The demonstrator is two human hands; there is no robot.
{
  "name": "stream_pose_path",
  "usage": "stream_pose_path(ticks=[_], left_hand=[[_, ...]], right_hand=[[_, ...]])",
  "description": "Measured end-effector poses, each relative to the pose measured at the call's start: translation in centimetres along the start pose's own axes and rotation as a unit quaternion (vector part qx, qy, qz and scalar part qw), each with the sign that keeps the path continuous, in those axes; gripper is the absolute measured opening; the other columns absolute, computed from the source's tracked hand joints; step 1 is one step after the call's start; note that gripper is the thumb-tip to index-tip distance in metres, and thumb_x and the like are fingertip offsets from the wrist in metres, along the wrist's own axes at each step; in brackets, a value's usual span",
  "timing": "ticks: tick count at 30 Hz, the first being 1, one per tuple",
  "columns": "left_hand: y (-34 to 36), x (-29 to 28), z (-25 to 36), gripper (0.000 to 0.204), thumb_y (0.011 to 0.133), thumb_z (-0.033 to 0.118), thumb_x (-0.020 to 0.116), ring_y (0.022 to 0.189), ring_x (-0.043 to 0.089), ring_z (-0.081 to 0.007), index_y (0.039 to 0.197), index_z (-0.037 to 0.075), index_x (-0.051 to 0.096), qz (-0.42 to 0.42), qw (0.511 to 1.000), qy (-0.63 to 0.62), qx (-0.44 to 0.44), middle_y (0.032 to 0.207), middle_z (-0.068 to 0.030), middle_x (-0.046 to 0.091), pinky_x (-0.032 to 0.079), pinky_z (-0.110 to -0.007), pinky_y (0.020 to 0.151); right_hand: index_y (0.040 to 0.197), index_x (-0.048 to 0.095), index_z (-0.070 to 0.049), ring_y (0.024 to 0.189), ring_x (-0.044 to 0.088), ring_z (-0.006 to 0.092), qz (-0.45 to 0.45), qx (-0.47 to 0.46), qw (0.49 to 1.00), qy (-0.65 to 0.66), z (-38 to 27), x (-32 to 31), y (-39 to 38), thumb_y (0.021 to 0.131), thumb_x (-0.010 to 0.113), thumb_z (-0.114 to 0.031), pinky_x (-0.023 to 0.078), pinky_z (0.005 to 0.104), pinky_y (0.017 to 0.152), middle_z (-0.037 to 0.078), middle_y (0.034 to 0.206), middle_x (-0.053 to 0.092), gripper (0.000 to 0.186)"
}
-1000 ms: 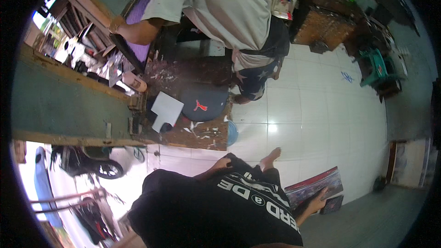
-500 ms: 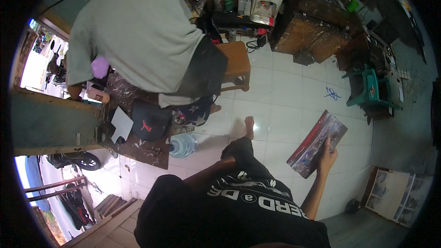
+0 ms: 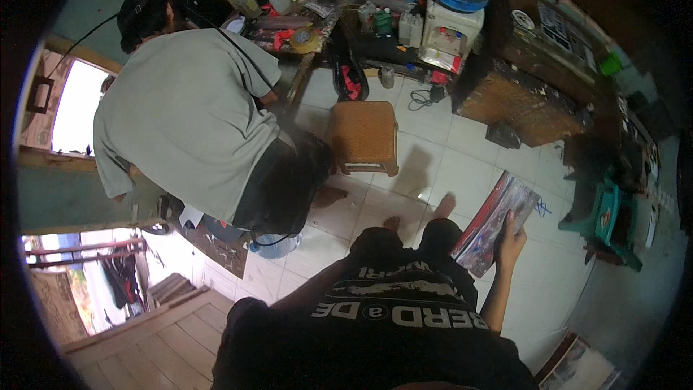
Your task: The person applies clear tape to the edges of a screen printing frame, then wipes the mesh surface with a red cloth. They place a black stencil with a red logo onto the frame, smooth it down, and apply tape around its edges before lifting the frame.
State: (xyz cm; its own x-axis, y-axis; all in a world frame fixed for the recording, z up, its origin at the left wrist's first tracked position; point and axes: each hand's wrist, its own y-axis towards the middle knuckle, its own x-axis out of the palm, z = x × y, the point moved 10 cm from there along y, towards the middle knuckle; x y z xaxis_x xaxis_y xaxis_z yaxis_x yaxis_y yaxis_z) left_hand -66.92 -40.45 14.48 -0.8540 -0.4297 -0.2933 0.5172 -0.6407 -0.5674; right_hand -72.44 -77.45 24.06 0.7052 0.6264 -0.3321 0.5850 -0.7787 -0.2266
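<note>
My right hand (image 3: 511, 237) is closed on the edge of a flat rectangular piece (image 3: 492, 225) with a red stripe along one long side and a streaky grey and dark face; I cannot tell whether it is a box or a board. It is held out to the right of my legs, above the white tiled floor. My left arm (image 3: 307, 292) reaches forward at my side, but the hand does not show. Ahead of me stands a brown stool (image 3: 364, 133).
At the left a person in a grey shirt (image 3: 188, 115) bends over a low table (image 3: 216, 249). A clear water jug (image 3: 276, 245) stands beside it. Farther off are a water dispenser (image 3: 449, 36) and a worn wooden cabinet (image 3: 523, 105). To the right stands a green plastic chair (image 3: 605, 213).
My view has shifted forward and leftward, showing more of the stool and the cluttered bench. The person in grey has moved nearer the left side. My right hand keeps its hold.
</note>
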Motion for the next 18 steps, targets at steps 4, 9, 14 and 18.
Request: stream_pose_path(ticks=[4, 9, 14, 18], left_hand=[[-3.0, -2.6, 6.5, 0.045, 0.098, 0.017, 0.062, 0.119, 0.064, -0.0228, 0.142, 0.008, 0.056, 0.090, 0.989, -0.056, -0.108, 0.137, -0.0183, 0.064, 0.048, -0.039, 0.106], [-11.3, -5.5, 10.8, 0.055, 0.084, -0.006, 0.059, 0.104, 0.070, -0.0294, 0.138, 0.006, 0.058, 0.313, 0.943, -0.061, -0.096, 0.127, -0.0219, 0.067, 0.052, -0.040, 0.095], [-16.6, -7.0, 14.0, 0.037, 0.087, -0.002, 0.072, 0.083, 0.049, -0.0149, 0.118, 0.003, 0.051, 0.634, 0.632, -0.443, -0.050, 0.086, -0.0009, 0.049, 0.043, -0.031, 0.079], [-4.9, -8.3, 21.0, 0.094, 0.066, -0.015, 0.073, 0.120, 0.064, -0.0342, 0.151, -0.003, 0.035, 0.537, 0.543, -0.595, 0.250, 0.133, -0.0173, 0.059, 0.052, -0.047, 0.105]], right_hand=[[0.119, 0.065, 0.012, 0.090, 0.061, 0.0165, -0.102, -0.024, 0.994, 0.005, -2.0, 4.4, 13.6, 0.102, 0.065, -0.041, 0.049, 0.0302, 0.085, 0.009, 0.104, 0.069, 0.055], [0.124, 0.065, 0.011, 0.103, 0.062, 0.0196, -0.181, -0.120, 0.974, -0.059, -10.2, 11.1, 27.3, 0.100, 0.067, -0.044, 0.047, 0.0330, 0.097, 0.017, 0.114, 0.070, 0.060], [0.127, 0.064, 0.010, 0.106, 0.065, 0.0241, -0.280, -0.106, 0.950, -0.088, -15.0, 17.2, 34.4, 0.099, 0.066, -0.050, 0.048, 0.0343, 0.097, 0.019, 0.118, 0.071, 0.066], [0.127, 0.064, 0.011, 0.111, 0.065, 0.0296, -0.349, -0.133, 0.921, -0.111, -15.2, 22.5, 38.7, 0.095, 0.064, -0.062, 0.047, 0.0392, 0.100, 0.022, 0.123, 0.069, 0.079]])
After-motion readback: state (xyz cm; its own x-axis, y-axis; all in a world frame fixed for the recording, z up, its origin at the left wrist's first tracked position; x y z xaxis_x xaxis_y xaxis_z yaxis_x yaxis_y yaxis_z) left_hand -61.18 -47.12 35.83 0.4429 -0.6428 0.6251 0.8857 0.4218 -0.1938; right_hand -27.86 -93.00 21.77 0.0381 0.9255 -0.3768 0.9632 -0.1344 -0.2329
